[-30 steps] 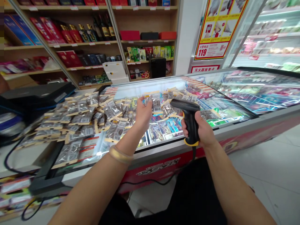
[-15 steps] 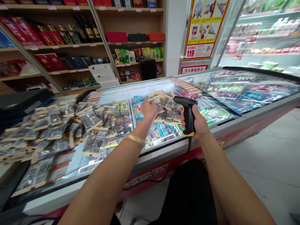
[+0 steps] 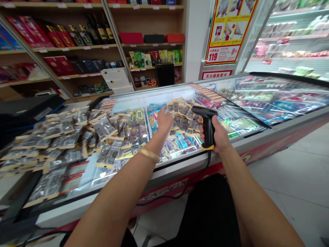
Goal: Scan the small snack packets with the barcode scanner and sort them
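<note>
Left hand point(image 3: 165, 120): fingertips blurred; contact with the packets point(image 3: 183, 124) beyond cannot be confirmed. Right hand point(image 3: 220, 135): covers part of the scanner point(image 3: 208, 128) grip. Packet print is too small to read. Packet heap point(image 3: 60, 127) and black case point(image 3: 31, 108): cut off at 9 o'clock. Cable point(image 3: 208, 160): lost behind the left forearm, toward 7 o'clock. Chiller shelves point(image 3: 290, 38): cut off at 2 o'clock, goods blurred.

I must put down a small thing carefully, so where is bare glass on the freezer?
One bare patch of glass lies between the left pile of packets and the front rim, beside the left arm. Another runs behind the packets, along the back rim. Crowded: the left pile and the smaller group between left hand and scanner.
</note>
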Available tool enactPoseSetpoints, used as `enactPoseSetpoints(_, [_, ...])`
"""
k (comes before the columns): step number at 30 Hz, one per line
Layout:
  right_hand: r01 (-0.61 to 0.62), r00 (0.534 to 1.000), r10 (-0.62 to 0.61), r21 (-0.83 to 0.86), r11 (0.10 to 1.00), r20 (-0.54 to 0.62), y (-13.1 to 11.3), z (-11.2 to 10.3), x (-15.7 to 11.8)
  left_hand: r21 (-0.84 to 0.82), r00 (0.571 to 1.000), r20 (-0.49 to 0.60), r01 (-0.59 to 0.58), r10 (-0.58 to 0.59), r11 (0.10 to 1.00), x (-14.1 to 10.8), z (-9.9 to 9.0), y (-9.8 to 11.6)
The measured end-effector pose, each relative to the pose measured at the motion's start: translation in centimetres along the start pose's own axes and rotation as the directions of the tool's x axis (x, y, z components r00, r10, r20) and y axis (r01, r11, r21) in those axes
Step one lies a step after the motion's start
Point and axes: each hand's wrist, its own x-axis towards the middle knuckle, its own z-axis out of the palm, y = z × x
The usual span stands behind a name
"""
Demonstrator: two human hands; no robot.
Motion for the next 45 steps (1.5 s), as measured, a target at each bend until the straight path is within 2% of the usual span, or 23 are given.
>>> enactPoseSetpoints(2, [0.004, 1.0, -0.003, -0.031, 1.0, 0.029, -0.2, 0.1, -0.1, 0.007, 0.997, -0.033, 0.067, -0.067, 0.998, -0.6, -1.0, 1.3])
enactPoseSetpoints(3, [0.012, 0.999, -0.011, -0.035, 0.999, 0.031, -0.3, 0.3, -0.2, 0.005, 0.997, -0.037, 0.065, -0.065, 0.998, -0.9, -1.7, 1.9])
enactPoseSetpoints(6, [0.047, 0.999, -0.047, -0.007, 0.999, 0.028, -0.5, 1.7, -0.9, 0.006, 0.997, -0.048, -0.055, 0.056, 0.998, -2.2, -5.1, 3.2])
enactPoseSetpoints(9, [0.027, 0.993, -0.027, 0.001, 1.0, 0.114, -0.1, 4.1, -1.8, 0.063, 0.983, -0.098, -0.15, 0.156, 0.987, -4.1, -9.7, 3.5])
enactPoseSetpoints(12, [-0.038, 0.974, 0.036, 0.005, 0.999, 0.225, 1.3, 7.1, -3.0, 0.133, 0.97, -0.164, -0.16, 0.181, 0.978, -5.9, -15.0, 2.8])
enactPoseSetpoints(16, [-0.141, 0.945, 0.121, 0.043, 0.989, 0.303, 3.7, 11.4, -5.1, 0.181, 0.952, -0.263, -0.111, 0.157, 0.977, -7.7, -21.5, 0.8])
enactPoseSetpoints(18, [-0.199, 0.92, 0.175, 0.031, 0.98, 0.352, 4.7, 13.3, -6.0, 0.213, 0.949, -0.283, -0.078, 0.138, 0.974, -8.3, -23.9, -0.2])
enactPoseSetpoints(20, [-0.236, 0.889, 0.214, 0.005, 0.972, 0.404, 5.5, 14.7, -6.7, 0.249, 0.96, -0.264, -0.026, 0.094, 0.968, -9.0, -25.4, -1.1])
enactPoseSetpoints(22, [-0.26, 0.863, 0.245, -0.027, 0.965, 0.442, 6.0, 15.7, -7.0, 0.294, 0.975, -0.218, 0.027, 0.04, 0.955, -9.7, -26.0, -1.7])
enactPoseSetpoints(25, [-0.288, 0.846, 0.299, -0.093, 0.953, 0.441, 6.1, 16.3, -7.1, 0.398, 0.986, -0.166, 0.059, 0.009, 0.916, -10.4, -25.9, -2.1])
enactPoseSetpoints(29, [-0.291, 0.842, 0.336, -0.17, 0.941, 0.421, 5.9, 16.3, -7.3, 0.518, 0.991, -0.134, 0.057, 0.015, 0.853, -10.8, -25.2, -2.1])
enactPoseSetpoints(34, [-0.278, 0.848, 0.329, -0.18, 0.944, 0.415, 6.1, 16.0, -7.3, 0.525, 0.994, -0.104, 0.085, -0.035, 0.847, -10.9, -25.1, -1.7])
enactPoseSetpoints(39, [-0.275, 0.848, 0.326, -0.178, 0.945, 0.417, 6.0, 15.8, -7.4, 0.395, 0.997, -0.062, 0.076, -0.056, 0.916, -11.4, -25.5, -0.8])
enactPoseSetpoints(42, [-0.262, 0.837, 0.321, -0.192, 0.946, 0.443, 5.9, 15.8, -7.4, 0.205, 0.993, -0.115, 0.06, -0.037, 0.977, -11.6, -25.5, -0.7])
enactPoseSetpoints(45, [-0.248, 0.82, 0.322, -0.213, 0.945, 0.474, 5.9, 15.8, -7.5, -0.031, 0.99, -0.132, 0.05, -0.053, 0.998, -11.7, -25.3, -1.3])
